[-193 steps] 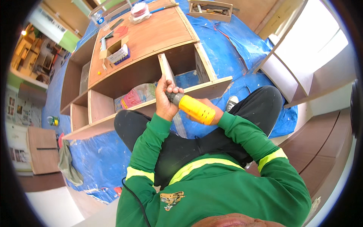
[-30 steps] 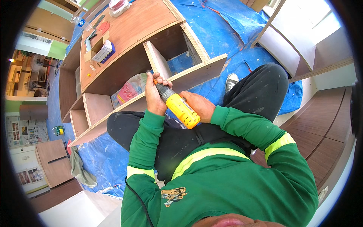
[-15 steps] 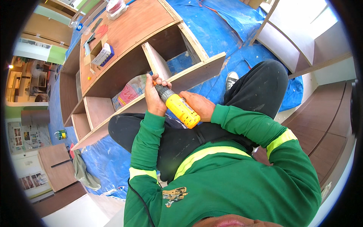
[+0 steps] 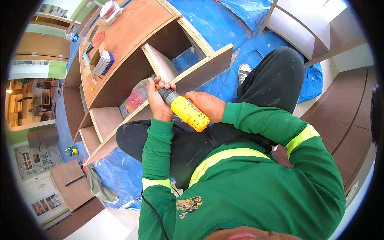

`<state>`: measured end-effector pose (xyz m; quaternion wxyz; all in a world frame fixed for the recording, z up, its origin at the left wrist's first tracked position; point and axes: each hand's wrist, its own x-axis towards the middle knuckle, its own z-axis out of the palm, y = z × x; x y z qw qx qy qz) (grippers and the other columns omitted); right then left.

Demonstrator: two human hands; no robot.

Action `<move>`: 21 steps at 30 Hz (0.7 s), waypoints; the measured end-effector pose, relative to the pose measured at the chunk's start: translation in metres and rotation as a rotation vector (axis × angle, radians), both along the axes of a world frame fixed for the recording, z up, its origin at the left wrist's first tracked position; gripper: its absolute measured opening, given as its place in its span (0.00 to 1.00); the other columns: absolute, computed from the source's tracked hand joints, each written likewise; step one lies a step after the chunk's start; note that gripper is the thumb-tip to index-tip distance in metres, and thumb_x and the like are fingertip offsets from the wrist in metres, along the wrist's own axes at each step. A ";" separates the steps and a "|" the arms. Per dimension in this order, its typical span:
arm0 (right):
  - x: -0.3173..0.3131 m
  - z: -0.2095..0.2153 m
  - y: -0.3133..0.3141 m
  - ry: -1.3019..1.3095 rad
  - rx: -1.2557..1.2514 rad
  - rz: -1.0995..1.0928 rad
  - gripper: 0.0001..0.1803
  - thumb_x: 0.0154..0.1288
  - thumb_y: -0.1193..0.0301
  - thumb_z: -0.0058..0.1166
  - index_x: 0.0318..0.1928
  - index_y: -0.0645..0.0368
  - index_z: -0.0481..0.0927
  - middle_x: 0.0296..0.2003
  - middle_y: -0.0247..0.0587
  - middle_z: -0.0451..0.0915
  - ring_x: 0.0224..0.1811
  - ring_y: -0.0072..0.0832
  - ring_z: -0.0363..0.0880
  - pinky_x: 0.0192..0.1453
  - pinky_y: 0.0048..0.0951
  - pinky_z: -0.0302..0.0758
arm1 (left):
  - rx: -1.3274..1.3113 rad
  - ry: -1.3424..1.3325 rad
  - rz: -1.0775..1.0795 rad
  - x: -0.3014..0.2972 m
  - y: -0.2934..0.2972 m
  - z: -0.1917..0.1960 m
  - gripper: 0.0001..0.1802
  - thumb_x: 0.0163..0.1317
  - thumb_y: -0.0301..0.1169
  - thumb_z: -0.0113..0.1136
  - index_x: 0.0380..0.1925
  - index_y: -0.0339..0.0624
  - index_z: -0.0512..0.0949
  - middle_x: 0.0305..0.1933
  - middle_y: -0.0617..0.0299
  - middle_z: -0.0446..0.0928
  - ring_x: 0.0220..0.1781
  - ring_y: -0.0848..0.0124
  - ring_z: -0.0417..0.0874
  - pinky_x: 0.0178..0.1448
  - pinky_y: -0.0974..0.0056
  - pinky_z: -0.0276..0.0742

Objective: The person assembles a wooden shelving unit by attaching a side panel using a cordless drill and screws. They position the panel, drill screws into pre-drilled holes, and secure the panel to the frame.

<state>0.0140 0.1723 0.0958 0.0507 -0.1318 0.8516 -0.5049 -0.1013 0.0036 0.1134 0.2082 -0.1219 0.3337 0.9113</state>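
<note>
Head view: on the left, a can (image 4: 71,151) stood on the blue sheet (image 4: 124,170), which was likely spread there as protection; a cloth (image 4: 100,186) lay crumpled along the sheet's near left edge; further right, a box (image 4: 103,63) with raised flaps sat by the left edge of the cabinet's (image 4: 132,38) top, perhaps so that its contents stayed within reach; a bag (image 4: 134,98) lay inside the cabinet, behind the front board (image 4: 206,70); the left hand (image 4: 159,103) reached forward, palm up, its fingers curled close together and clamped around the drill's (image 4: 189,113) dark nose, apparently to steady that end; a small orange piece (image 4: 157,85) showed among the fingertips, too small to identify; the drill slanted above the lap (image 4: 226,136), nose toward the front board, yellow rear toward the body; whether the left knuckles touched the board's near edge could not be told; the right hand (image 4: 208,106) came in from the right, back upward, thumb along the drill's side; it seemed clamped around the handle, bearing the weight, though its other fingertips were hidden
</note>
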 end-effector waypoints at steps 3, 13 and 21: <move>0.000 0.002 0.000 0.000 0.005 -0.005 0.29 0.59 0.72 0.69 0.59 0.62 0.72 0.50 0.58 0.82 0.56 0.56 0.83 0.59 0.51 0.79 | 0.009 0.006 -0.012 -0.001 -0.001 -0.002 0.17 0.81 0.46 0.55 0.42 0.44 0.77 0.26 0.69 0.73 0.30 0.74 0.78 0.46 0.62 0.81; 0.000 0.007 0.001 -0.048 0.021 -0.001 0.29 0.61 0.69 0.69 0.59 0.62 0.73 0.51 0.59 0.82 0.56 0.55 0.83 0.60 0.51 0.79 | 0.020 -0.005 -0.025 -0.002 -0.001 -0.003 0.18 0.81 0.47 0.56 0.40 0.44 0.78 0.27 0.69 0.73 0.30 0.74 0.78 0.47 0.62 0.81; 0.001 0.013 0.002 -0.077 0.029 0.007 0.29 0.61 0.69 0.70 0.60 0.62 0.73 0.52 0.59 0.82 0.57 0.55 0.83 0.60 0.50 0.79 | 0.020 -0.001 -0.023 -0.002 -0.002 -0.002 0.18 0.81 0.47 0.55 0.40 0.43 0.78 0.26 0.68 0.73 0.30 0.73 0.78 0.47 0.62 0.82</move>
